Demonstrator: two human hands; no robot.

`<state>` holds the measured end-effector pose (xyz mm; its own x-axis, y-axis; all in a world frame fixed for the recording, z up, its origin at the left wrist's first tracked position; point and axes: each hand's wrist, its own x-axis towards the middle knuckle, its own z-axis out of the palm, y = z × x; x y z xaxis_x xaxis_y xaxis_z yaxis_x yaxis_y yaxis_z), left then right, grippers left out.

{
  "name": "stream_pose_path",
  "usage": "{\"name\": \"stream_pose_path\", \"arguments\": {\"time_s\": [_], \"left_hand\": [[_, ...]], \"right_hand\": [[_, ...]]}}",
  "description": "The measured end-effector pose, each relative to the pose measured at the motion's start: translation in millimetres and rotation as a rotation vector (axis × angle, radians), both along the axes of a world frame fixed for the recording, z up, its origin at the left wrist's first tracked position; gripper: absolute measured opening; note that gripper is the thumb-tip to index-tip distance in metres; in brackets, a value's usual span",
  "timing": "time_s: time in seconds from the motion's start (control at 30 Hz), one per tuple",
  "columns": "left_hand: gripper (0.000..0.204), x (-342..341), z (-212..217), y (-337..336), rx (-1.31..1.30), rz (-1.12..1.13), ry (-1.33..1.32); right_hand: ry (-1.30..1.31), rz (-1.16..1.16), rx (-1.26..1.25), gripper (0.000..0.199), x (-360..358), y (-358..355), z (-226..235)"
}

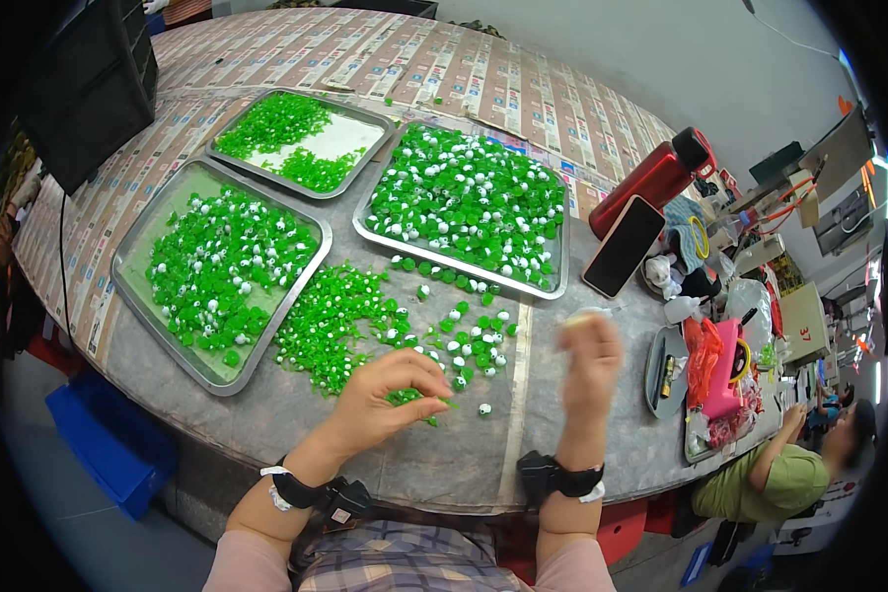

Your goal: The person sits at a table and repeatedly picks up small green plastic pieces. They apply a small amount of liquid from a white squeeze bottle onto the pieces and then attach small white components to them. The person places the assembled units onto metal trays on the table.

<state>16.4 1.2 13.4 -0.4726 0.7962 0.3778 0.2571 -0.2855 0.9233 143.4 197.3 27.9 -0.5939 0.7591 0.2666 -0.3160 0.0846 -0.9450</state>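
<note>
- Clearly, small print runs in rows over the paper cover (444, 59) toward the table's (444, 479) far edge, too small for me to read; a beige box (804, 321) past the right edge bears a dark number.
- My left hand (385, 393) comes in over the near edge, fingers curled, thumb and forefinger nearly together with a bit of green at their tips; I cannot tell whether they grip it.
- My right hand (592, 365) is raised nearer the right edge, fingers bent and blurred, so I cannot tell whether it holds anything.
- Small green pieces (331, 321) lie heaped at mid-table, just beyond my left hand; green-and-white balls (479, 340) scatter to their right.
- Along the left edge, the left tray (140, 225) holds a mound of such balls.
- Toward the far edge, the small tray (340, 133) holds green pieces in two heaps.
- Beside it, the right tray (555, 293) is spread nearly full of balls.
- By the right edge, a gray dish (667, 347) carries a small gold-coloured cylinder (668, 373).
</note>
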Motion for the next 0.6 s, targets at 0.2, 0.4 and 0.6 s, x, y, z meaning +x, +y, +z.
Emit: {"name": "stream_pose_path", "arguments": {"time_s": [0.2,0.4,0.6], "left_hand": [[0.010,0.0,-6.0,-4.1,0.005,-0.111,-0.773],[0.014,1.1,-7.8,0.7,-0.073,-0.191,-0.909],[0.012,-2.6,-6.2,-0.3,-0.131,-0.161,-1.125]], "right_hand": [[-0.286,-0.667,0.411,0.032,20.8,60.8,-20.9],[-0.455,-0.352,0.341,0.040,23.6,69.4,-40.0],[-0.172,-0.144,0.197,0.042,4.9,-1.7,30.4]]}}
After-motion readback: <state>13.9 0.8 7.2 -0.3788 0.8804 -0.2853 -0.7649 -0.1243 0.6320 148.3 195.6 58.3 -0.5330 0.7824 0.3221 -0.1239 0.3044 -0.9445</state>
